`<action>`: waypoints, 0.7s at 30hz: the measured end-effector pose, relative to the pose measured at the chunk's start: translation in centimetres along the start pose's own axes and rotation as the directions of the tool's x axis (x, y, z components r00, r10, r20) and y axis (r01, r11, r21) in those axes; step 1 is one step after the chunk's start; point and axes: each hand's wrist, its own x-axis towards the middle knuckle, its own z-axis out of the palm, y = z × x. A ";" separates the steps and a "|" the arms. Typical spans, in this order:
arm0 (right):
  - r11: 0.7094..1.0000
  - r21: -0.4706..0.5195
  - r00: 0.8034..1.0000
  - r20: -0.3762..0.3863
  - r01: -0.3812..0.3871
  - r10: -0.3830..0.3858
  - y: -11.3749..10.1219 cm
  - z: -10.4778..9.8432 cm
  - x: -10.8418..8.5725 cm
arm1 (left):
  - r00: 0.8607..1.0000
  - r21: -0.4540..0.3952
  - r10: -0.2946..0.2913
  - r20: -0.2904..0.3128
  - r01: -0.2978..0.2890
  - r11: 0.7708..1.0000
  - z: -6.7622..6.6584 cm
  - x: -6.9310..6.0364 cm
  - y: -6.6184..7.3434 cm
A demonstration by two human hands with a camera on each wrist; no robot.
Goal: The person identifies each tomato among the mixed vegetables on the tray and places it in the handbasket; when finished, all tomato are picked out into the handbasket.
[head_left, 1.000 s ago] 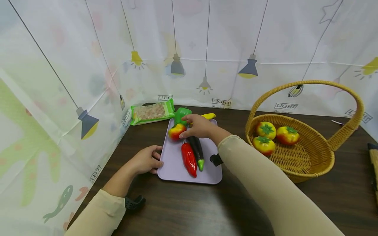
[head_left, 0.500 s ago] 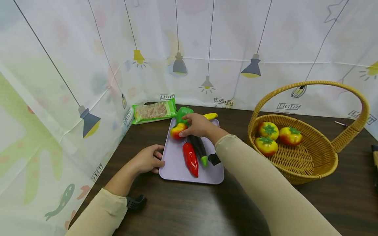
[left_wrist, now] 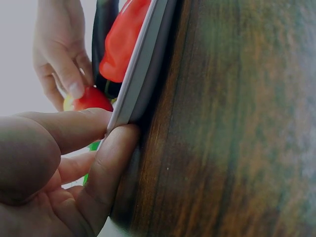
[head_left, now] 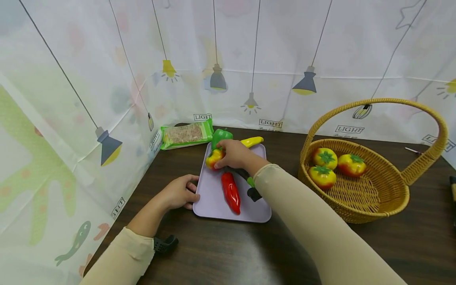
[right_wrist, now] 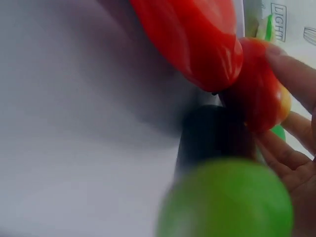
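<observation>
My left hand (head_left: 179,193) pinches the left rim of a lilac tray (head_left: 210,204); the left wrist view shows the thumb above the rim and a finger below it. At the tray's far left, my right hand (head_left: 236,154) holds a red-and-yellow round fruit (head_left: 212,160), its thumb and fingers on either side. A glossy red chili pepper (head_left: 230,192) lies on the tray. The dark eggplant (right_wrist: 212,133) is partly hidden under the right wrist in the head view. Behind the fruit sit a green bell pepper (head_left: 221,136) and a yellow banana-like piece (head_left: 252,141).
A wicker basket (head_left: 393,208) with a tall handle stands to the right, holding several persimmon-like fruits (head_left: 322,177). Beyond the tray's far left corner lies a green-edged packet (head_left: 187,133). A printed curtain (head_left: 270,87) borders the dark wooden table (head_left: 199,253).
The eggplant's green end has swung right, toward the right wrist. My right hand has drawn in more around the fruit. My left hand stays at the tray's rim; the head view has shifted slightly.
</observation>
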 end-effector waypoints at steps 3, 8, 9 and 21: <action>1.000 -0.017 1.000 -0.014 0.003 -0.004 0.1 0.3 0.1 | 1.000 -0.001 0.005 -0.003 -0.005 1.000 0.0 0.0 -0.1; 1.000 -0.015 1.000 -0.030 0.005 -0.006 0.2 0.5 0.1 | 1.000 0.000 0.003 -0.007 -0.003 1.000 -0.1 0.0 -0.1; 1.000 -0.013 0.999 -0.034 0.006 -0.007 0.3 0.5 0.1 | 1.000 0.002 0.002 -0.006 -0.002 1.000 -0.1 0.0 -0.1; 0.999 0.030 0.998 -0.054 0.034 -0.033 0.5 0.0 -0.6 | 1.000 0.020 -0.022 0.005 0.022 1.000 -0.2 -0.3 0.3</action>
